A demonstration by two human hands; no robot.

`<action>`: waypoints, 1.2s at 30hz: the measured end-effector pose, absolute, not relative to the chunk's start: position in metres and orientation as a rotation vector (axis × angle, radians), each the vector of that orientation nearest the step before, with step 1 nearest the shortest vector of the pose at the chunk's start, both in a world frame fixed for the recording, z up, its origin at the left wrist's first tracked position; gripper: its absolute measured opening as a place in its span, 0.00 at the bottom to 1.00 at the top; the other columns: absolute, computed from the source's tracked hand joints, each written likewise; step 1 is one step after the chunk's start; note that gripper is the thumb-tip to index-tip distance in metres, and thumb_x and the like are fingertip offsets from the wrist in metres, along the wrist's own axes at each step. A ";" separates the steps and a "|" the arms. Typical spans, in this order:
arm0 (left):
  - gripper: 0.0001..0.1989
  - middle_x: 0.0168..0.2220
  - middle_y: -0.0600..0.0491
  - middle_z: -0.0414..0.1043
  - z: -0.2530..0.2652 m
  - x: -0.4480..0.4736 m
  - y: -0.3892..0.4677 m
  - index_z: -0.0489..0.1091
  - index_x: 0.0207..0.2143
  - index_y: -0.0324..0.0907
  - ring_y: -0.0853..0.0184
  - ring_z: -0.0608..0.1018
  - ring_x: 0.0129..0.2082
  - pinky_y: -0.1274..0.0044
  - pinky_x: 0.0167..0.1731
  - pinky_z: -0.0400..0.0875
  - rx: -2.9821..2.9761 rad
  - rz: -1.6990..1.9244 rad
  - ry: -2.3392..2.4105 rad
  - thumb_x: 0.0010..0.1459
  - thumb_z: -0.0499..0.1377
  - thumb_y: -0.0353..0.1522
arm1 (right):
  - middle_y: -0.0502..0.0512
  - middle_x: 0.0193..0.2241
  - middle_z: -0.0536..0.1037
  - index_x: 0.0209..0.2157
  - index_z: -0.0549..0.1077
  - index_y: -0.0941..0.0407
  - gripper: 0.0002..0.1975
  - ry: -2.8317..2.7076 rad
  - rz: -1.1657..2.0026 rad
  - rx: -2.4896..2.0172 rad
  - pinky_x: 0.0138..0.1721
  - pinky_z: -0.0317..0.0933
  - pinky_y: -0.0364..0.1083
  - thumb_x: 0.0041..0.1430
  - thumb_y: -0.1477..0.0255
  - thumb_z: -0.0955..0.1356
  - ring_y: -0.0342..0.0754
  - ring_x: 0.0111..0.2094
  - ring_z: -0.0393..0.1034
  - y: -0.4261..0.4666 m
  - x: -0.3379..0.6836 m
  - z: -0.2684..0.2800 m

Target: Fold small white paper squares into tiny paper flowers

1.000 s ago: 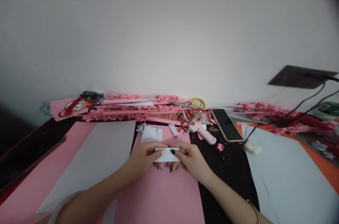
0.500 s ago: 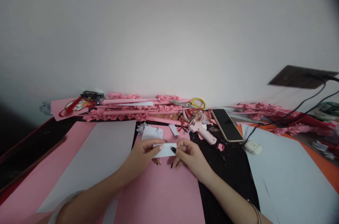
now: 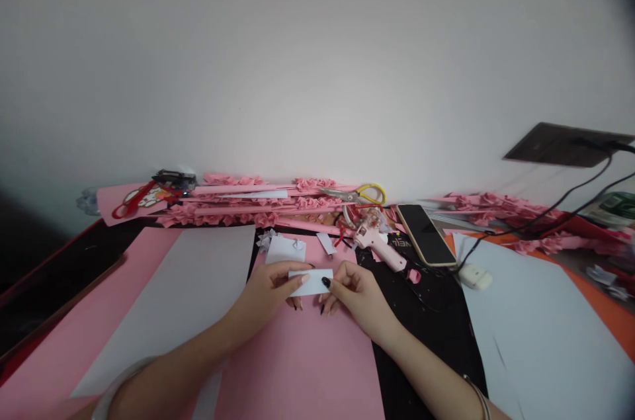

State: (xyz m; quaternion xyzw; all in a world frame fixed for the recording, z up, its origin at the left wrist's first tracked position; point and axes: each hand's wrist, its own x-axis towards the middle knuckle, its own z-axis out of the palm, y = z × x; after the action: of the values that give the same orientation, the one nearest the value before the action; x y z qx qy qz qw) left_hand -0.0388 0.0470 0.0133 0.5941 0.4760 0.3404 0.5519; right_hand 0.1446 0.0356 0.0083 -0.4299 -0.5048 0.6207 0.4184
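Observation:
A small white rectangle of paper [image 3: 314,284] is held between both hands above a pink sheet [image 3: 302,360]. My left hand [image 3: 272,288] pinches its left end, thumb on top. At the right end, my right hand [image 3: 354,291] grips it with the thumb, whose nail is dark, lying on the paper. Fingers of both hands curl underneath and are partly hidden. Just beyond the hands lie a stack of white paper pieces [image 3: 285,249], a smaller white strip [image 3: 326,243] and a folded pale paper flower [image 3: 265,239].
Behind the sheet are a pink glue gun [image 3: 381,248], yellow-handled scissors [image 3: 370,194] and pink paper flower stems [image 3: 233,211]. A phone [image 3: 425,235] and a white earbud case [image 3: 475,276] lie to the right, near a dark cable [image 3: 538,216]. Large white sheets [image 3: 540,314] flank the middle.
Almost nothing differs. The hands and the small paper appear shifted very slightly right, along with the whole view; both grips stay the same.

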 end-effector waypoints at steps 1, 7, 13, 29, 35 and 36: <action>0.15 0.21 0.56 0.72 0.013 -0.039 0.047 0.73 0.43 0.39 0.70 0.74 0.20 0.79 0.24 0.70 1.398 0.804 1.131 0.54 0.56 0.35 | 0.50 0.18 0.76 0.23 0.60 0.56 0.15 -1.266 1.552 -1.085 0.19 0.62 0.41 0.50 0.64 0.69 0.43 0.17 0.71 0.036 0.145 0.008; 0.16 0.22 0.56 0.72 0.010 -0.040 0.048 0.73 0.43 0.40 0.70 0.75 0.21 0.78 0.25 0.71 1.400 0.800 1.125 0.53 0.57 0.36 | 0.51 0.18 0.76 0.22 0.60 0.56 0.16 -1.270 1.523 -1.126 0.20 0.63 0.42 0.49 0.63 0.69 0.45 0.17 0.72 0.035 0.144 0.008; 0.15 0.23 0.56 0.73 0.011 -0.039 0.048 0.73 0.42 0.41 0.70 0.74 0.20 0.78 0.25 0.71 1.376 0.807 1.137 0.52 0.57 0.35 | 0.51 0.18 0.76 0.22 0.59 0.56 0.16 -1.243 1.523 -1.122 0.20 0.64 0.42 0.49 0.64 0.70 0.45 0.17 0.72 0.035 0.144 0.010; 0.09 0.20 0.58 0.71 0.013 -0.040 0.046 0.73 0.36 0.39 0.71 0.74 0.21 0.80 0.26 0.70 1.414 0.796 1.134 0.53 0.55 0.31 | 0.43 0.16 0.74 0.40 0.59 0.56 0.17 -1.218 1.544 -1.115 0.18 0.63 0.39 0.48 0.75 0.67 0.43 0.16 0.71 0.036 0.143 0.010; 0.07 0.20 0.58 0.70 0.013 -0.039 0.045 0.72 0.31 0.39 0.71 0.74 0.20 0.80 0.24 0.69 1.446 0.753 1.085 0.52 0.56 0.31 | 0.48 0.18 0.74 0.32 0.67 0.59 0.08 -1.313 1.615 -1.082 0.20 0.65 0.39 0.47 0.74 0.68 0.43 0.18 0.71 0.037 0.145 0.007; 0.07 0.20 0.58 0.69 0.013 -0.039 0.045 0.72 0.31 0.39 0.71 0.74 0.20 0.80 0.24 0.69 1.452 0.744 1.075 0.52 0.56 0.31 | 0.48 0.18 0.74 0.30 0.67 0.59 0.07 -1.324 1.630 -1.083 0.20 0.65 0.40 0.47 0.74 0.68 0.43 0.17 0.71 0.037 0.145 0.007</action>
State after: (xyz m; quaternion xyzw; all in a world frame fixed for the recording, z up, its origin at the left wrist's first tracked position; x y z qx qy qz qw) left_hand -0.0387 0.0451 0.0135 0.6158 0.4560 0.3158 0.5596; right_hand 0.1455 0.0371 0.0067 -0.4241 -0.5184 0.6382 0.3796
